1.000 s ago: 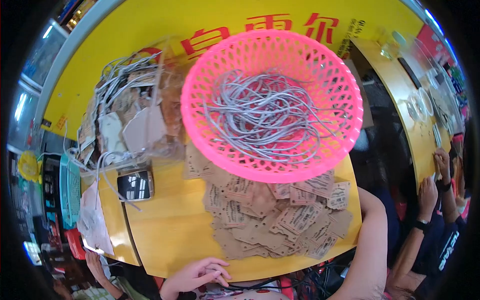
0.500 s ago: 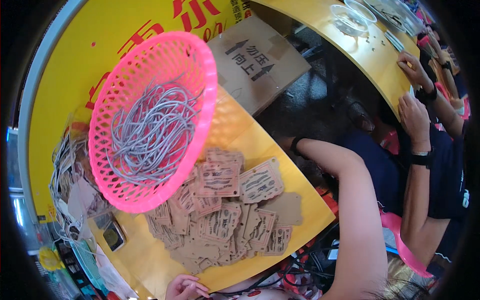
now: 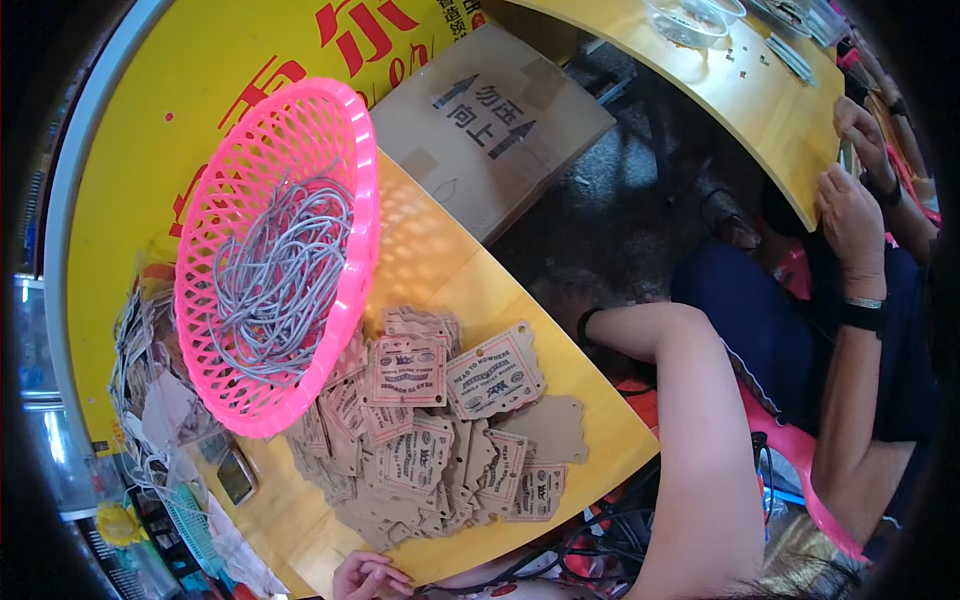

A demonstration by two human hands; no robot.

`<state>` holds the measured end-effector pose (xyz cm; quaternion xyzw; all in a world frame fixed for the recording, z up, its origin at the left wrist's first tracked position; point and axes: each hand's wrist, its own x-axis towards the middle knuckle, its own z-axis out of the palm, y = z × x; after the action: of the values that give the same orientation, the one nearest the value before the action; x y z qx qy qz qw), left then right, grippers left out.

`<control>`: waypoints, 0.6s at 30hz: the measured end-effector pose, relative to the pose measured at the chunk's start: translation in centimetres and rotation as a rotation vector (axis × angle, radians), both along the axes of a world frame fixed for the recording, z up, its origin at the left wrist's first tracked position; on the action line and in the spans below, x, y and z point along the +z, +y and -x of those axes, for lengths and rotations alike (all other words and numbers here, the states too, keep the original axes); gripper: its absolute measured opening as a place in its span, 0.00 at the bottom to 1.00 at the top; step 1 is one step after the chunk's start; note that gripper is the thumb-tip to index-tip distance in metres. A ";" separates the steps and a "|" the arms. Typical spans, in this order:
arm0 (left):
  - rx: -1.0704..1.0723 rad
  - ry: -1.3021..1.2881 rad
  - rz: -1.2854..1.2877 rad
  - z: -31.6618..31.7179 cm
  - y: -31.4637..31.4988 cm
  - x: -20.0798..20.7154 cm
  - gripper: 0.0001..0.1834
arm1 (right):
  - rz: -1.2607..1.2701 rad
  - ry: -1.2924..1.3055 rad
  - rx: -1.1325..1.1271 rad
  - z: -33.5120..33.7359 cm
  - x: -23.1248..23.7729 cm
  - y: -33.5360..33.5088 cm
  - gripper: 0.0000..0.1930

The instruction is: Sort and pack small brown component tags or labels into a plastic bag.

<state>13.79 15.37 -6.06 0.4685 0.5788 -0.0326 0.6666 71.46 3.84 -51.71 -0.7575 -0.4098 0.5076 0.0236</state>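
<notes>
My left hand [image 3: 372, 576] lies by the table's near edge, fingers curled in, with nothing showing in them; the lower border cuts it off. My right arm [image 3: 690, 400] bends at the elbow, and its black-banded wrist points to the dark space beyond the table's edge. In shadow there, my right hand [image 3: 572, 303] does not show its fingers. Nearest my left hand is a loose heap of brown cardboard tags [image 3: 410, 460], printed and scallop-edged, some with corner holes. Beyond them a pink lattice basket [image 3: 362, 215] holds a tangle of grey cords [image 3: 285, 275].
A cardboard box [image 3: 510, 125] stands past the table [image 3: 470, 275]. By the basket lie a phone [image 3: 237, 476] and a bundle of pale cords and tags [image 3: 150, 370]. A co-worker's hands [image 3: 850, 215] are at another table [image 3: 780, 130] with clear tubs [image 3: 690, 20].
The whole view has shifted a little, and the basket looks narrower and farther left. The co-worker's hands have drawn closer together. My left hand stays curled in the same place.
</notes>
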 end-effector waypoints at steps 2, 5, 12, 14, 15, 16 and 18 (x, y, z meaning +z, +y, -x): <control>0.062 -0.024 -0.002 -0.9 -0.6 0.4 0.11 | -0.014 -0.020 0.024 0.2 -0.3 0.2 0.13; 0.121 -0.038 -0.005 -1.2 -0.8 0.7 0.11 | -0.035 -0.048 0.066 0.5 -0.4 0.9 0.13; 0.096 -0.060 0.012 -0.5 -0.5 0.5 0.11 | -0.082 -0.129 0.169 0.6 -1.0 2.7 0.12; 0.084 -0.065 0.013 -0.2 -0.4 0.3 0.11 | -0.096 -0.155 0.202 0.5 -1.1 3.5 0.12; 0.069 -0.068 0.013 -0.1 -0.4 0.3 0.12 | -0.103 -0.168 0.219 0.5 -1.1 3.9 0.12; 0.073 -0.071 0.013 -0.3 -0.4 0.6 0.12 | -0.110 -0.182 0.237 0.4 -1.1 4.2 0.12; 0.067 -0.105 0.008 -1.1 -0.4 1.1 0.12 | -0.125 -0.213 0.272 0.2 -0.9 5.0 0.11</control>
<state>14.90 14.92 -4.96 0.4474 0.5584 0.0120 0.6985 71.28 8.85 -52.64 -0.7417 -0.5393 0.3965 -0.0420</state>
